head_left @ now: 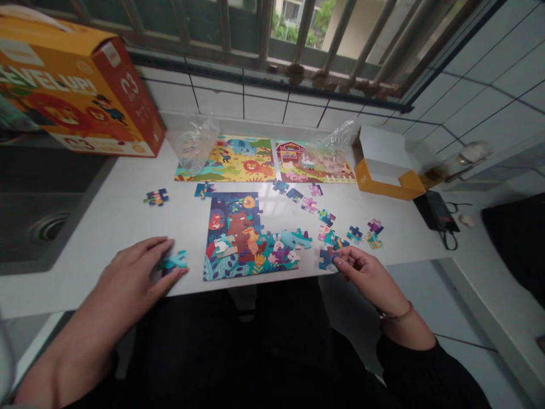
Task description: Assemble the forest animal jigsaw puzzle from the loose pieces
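Note:
A partly built jigsaw puzzle [249, 238] with a bear, a rabbit and a dark blue sky lies on the white counter [128, 221] in front of me. My left hand [136, 272] rests at the counter's near edge, left of the puzzle, its fingers curled over a teal puzzle piece [175, 261]. My right hand [366, 272] pinches a blue puzzle piece [327, 258] just right of the puzzle's lower right corner. Several loose pieces [340, 227] lie scattered to the right, and a few more pieces [156, 197] sit to the left.
Two finished puzzles [238, 162] lie at the back under clear plastic bags [196, 142]. An orange puzzle box [76, 85] stands at the far left above a sink [46, 216]. An open orange-and-white box [383, 165] and a black device [438, 213] sit right.

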`<state>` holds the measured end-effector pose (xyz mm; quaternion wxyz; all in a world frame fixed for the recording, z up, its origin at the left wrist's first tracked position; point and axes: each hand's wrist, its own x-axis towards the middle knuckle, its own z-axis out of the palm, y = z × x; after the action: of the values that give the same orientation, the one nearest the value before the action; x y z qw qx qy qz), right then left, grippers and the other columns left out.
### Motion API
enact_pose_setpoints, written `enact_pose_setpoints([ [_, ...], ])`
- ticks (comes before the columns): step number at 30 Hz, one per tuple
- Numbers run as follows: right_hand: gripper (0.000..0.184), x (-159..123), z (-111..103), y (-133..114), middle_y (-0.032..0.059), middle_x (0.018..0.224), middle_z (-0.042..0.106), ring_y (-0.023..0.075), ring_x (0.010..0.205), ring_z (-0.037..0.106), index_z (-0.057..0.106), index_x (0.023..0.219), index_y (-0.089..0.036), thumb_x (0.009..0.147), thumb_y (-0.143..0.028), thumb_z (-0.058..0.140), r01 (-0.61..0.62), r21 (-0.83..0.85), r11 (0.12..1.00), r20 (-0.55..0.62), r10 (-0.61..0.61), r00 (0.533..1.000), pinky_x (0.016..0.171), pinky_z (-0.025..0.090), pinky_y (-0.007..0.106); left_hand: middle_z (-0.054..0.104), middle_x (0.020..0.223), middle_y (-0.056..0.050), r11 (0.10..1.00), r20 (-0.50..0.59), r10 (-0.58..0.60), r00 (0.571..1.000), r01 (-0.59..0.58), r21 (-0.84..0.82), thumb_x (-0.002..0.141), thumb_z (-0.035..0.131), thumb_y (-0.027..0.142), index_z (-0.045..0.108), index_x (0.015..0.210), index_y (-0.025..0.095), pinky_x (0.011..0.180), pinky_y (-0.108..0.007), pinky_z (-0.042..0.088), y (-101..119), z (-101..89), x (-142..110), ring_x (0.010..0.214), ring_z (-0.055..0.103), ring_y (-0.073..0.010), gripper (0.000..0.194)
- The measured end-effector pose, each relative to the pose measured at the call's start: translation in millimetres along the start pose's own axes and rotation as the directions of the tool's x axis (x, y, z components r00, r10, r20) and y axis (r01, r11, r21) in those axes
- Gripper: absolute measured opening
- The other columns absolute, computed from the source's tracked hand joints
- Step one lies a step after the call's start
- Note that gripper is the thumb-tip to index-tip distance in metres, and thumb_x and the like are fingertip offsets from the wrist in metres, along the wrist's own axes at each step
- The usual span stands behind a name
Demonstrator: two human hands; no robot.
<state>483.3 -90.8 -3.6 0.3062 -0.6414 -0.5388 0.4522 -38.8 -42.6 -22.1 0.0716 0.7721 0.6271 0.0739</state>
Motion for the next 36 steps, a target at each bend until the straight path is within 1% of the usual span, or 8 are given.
enact_pose_setpoints([
  [4,0.042,6.3,-44.6,20.3,-0.0004,0.072,0.064,0.0183,0.066,0.057,0.071,0.099,-0.022,0.093,-0.064,0.073,-0.045,-0.069,0.997,-0.2,0.03,0.979,0.063,0.047,0.031,0.074,0.134,-0.017,0.997,0.047,-0.021,0.999,0.025,-0.073,0.094,0.054,0.064,0.072,0.129,0.019,0.113,-0.052,0.053,-4.8,-11.4,1.3,0.124,0.07,-0.0385,0.06],
  [8,0.044,13.2,-90.4,43.5,0.0004,0.07,0.066,0.0185,0.062,0.058,0.071,0.093,-0.022,0.079,-0.063,0.077,-0.145,-0.091,0.985,-0.478,0.085,0.874,0.058,0.046,0.03,0.076,0.123,-0.014,0.984,0.086,-0.044,0.995,0.058,-0.168,0.09,0.059,0.065,0.074,0.117,0.02,0.111,-0.05,0.054,-0.3,-21.1,5.7,0.119,0.071,-0.0359,0.055],
  [12,0.043,15.3,-122.6,66.3,-0.0003,0.062,0.062,0.0195,0.058,0.058,0.071,0.09,-0.022,0.073,-0.061,0.075,-0.235,-0.097,0.967,-0.592,0.134,0.795,0.054,0.045,0.031,0.075,0.122,-0.015,0.972,0.106,-0.073,0.992,0.095,-0.215,0.085,0.062,0.067,0.074,0.113,0.02,0.109,-0.051,0.054,0.4,-23.4,8.4,0.117,0.071,-0.0365,0.056],
  [21,0.054,20.1,-145.5,95.5,0.0092,0.081,0.076,0.0274,0.069,0.066,0.079,0.111,-0.017,0.077,-0.057,0.066,-0.424,-0.295,0.856,-0.696,0.111,0.709,0.063,0.048,0.039,0.077,0.121,-0.012,0.932,0.169,-0.143,0.975,0.19,-0.309,0.08,0.065,0.069,0.07,0.118,0.021,0.104,-0.049,0.057,5.9,-29.0,7.9,0.112,0.073,-0.0353,0.062],
  [24,0.055,18.6,-135.3,87.5,0.0148,0.094,0.076,0.0313,0.081,0.068,0.079,0.11,-0.016,0.081,-0.06,0.064,-0.432,-0.474,0.767,-0.719,-0.054,0.693,0.077,0.053,0.045,0.078,0.124,-0.011,0.919,0.185,-0.15,0.971,0.206,-0.336,0.08,0.064,0.07,0.071,0.12,0.022,0.103,-0.047,0.058,11.4,-33.4,6.0,0.111,0.074,-0.034,0.063],
  [28,0.055,16.5,-109.7,66.9,0.0174,0.107,0.076,0.0317,0.089,0.069,0.077,0.112,-0.017,0.092,-0.064,0.057,-0.283,-0.656,0.699,-0.616,-0.28,0.736,0.089,0.055,0.048,0.081,0.117,-0.005,0.912,0.153,-0.199,0.968,0.24,-0.334,0.085,0.06,0.071,0.074,0.118,0.027,0.085,-0.04,0.062,20.7,-41.6,1.4,0.098,0.076,-0.03,0.057],
  [32,0.054,18.5,-90.3,52.1,0.0192,0.112,0.079,0.0369,0.101,0.069,0.075,0.115,-0.018,0.092,-0.065,0.062,-0.176,-0.761,0.624,-0.429,-0.281,0.859,0.098,0.053,0.051,0.08,0.115,-0.001,0.888,0.002,-0.246,0.969,0.227,-0.401,0.093,0.061,0.061,0.071,0.115,0.029,0.081,-0.037,0.061,33.6,-40.0,-3.8,0.102,0.075,-0.0292,0.04],
  [36,0.051,21.7,-87.1,50.6,0.0184,0.11,0.081,0.0375,0.099,0.072,0.075,0.115,-0.019,0.09,-0.062,0.063,-0.215,-0.754,0.62,-0.412,-0.192,0.891,0.091,0.054,0.049,0.08,0.117,-0.003,0.845,-0.045,-0.172,0.984,0.124,-0.521,0.098,0.066,0.059,0.071,0.116,0.028,0.09,-0.041,0.062,57.3,-25.1,-0.8,0.106,0.075,-0.0303,0.037],
])
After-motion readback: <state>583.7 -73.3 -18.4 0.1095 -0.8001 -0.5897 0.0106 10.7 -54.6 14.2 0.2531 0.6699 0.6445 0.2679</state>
